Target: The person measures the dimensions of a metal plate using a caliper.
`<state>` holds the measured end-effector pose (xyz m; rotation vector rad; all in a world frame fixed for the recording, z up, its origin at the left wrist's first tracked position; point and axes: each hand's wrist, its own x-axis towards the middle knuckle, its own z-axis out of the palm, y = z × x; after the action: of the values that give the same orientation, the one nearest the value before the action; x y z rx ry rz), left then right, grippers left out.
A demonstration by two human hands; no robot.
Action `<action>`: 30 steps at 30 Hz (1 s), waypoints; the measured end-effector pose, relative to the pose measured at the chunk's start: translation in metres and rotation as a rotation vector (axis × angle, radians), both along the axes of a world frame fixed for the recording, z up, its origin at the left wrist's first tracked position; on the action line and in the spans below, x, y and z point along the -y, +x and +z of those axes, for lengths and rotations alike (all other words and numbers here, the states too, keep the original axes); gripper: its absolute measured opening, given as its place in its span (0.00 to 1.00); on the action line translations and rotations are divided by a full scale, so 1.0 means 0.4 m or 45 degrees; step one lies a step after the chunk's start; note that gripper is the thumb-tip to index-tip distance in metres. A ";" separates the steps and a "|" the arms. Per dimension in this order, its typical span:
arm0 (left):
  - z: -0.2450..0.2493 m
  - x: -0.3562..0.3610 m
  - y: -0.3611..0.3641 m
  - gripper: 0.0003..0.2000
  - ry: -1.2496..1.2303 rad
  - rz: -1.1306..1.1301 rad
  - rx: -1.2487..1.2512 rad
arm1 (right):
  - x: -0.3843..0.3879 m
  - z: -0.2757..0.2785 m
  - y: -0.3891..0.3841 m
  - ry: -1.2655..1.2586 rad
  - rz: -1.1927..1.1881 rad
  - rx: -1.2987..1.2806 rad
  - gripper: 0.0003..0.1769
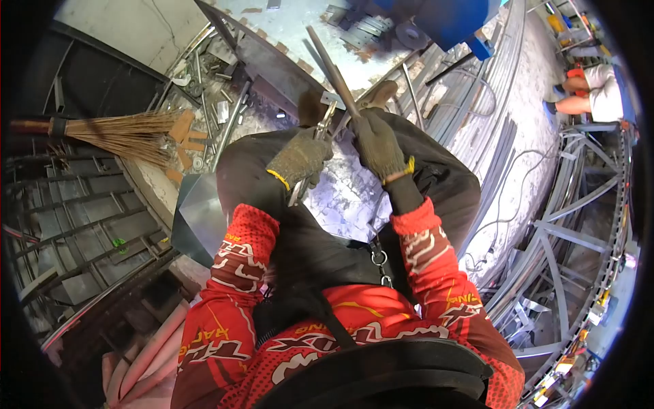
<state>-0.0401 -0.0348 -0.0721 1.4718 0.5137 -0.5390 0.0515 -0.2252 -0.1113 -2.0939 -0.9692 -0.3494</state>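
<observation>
My left hand (300,158), in a dark knit glove with a yellow cuff edge, is closed around metal pliers (326,121). Their jaws grip a small flat metal plate (332,101), and the handle end pokes out below the glove. Close beside it, my right hand (378,144), gloved alike, wraps around the lower end of a long, narrow metal bar (332,71). That bar slants up and away to the left, overlapping the plate's right side in this view. Both hands are between my dark-trousered knees, above the pale floor (344,194).
A twig broom (116,134) lies at the left by scattered metal offcuts. Ahead stands a low worktable (286,34) with metal pieces on it, beside a blue object (449,20). Long metal bars (487,95) run along the right. Another person's legs (575,102) show far right.
</observation>
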 end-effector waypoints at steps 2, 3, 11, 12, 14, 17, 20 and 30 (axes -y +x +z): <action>-0.019 -0.012 -0.001 0.07 -0.099 -0.009 0.091 | 0.054 0.065 -0.090 0.017 -0.240 -1.162 0.16; -0.031 -0.013 -0.008 0.07 -0.200 -0.029 0.168 | 0.080 0.069 -0.125 0.006 -0.233 -1.163 0.16; 0.015 -0.003 -0.002 0.09 0.006 0.012 0.102 | 0.011 0.059 -0.004 -0.050 -0.007 -0.632 0.18; 0.014 -0.007 0.002 0.10 -0.041 0.063 0.069 | -0.003 0.059 0.012 -0.052 0.025 -0.675 0.19; 0.002 -0.009 0.005 0.10 -0.095 0.118 0.040 | 0.013 0.064 0.006 -0.074 0.010 -0.646 0.19; -0.010 -0.017 0.001 0.11 -0.091 0.120 0.070 | 0.064 0.122 -0.068 -0.285 -0.032 -0.952 0.13; -0.012 -0.012 0.007 0.11 -0.102 0.133 -0.039 | 0.105 0.135 -0.124 -0.282 -0.191 -1.061 0.18; -0.011 -0.013 0.018 0.11 0.024 0.053 0.026 | 0.057 0.159 0.030 0.047 -0.259 -1.022 0.20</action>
<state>-0.0330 -0.0296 -0.0765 1.4798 0.5335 -0.4876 0.0635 -0.2481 -0.0478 -2.0218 -0.2700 0.3612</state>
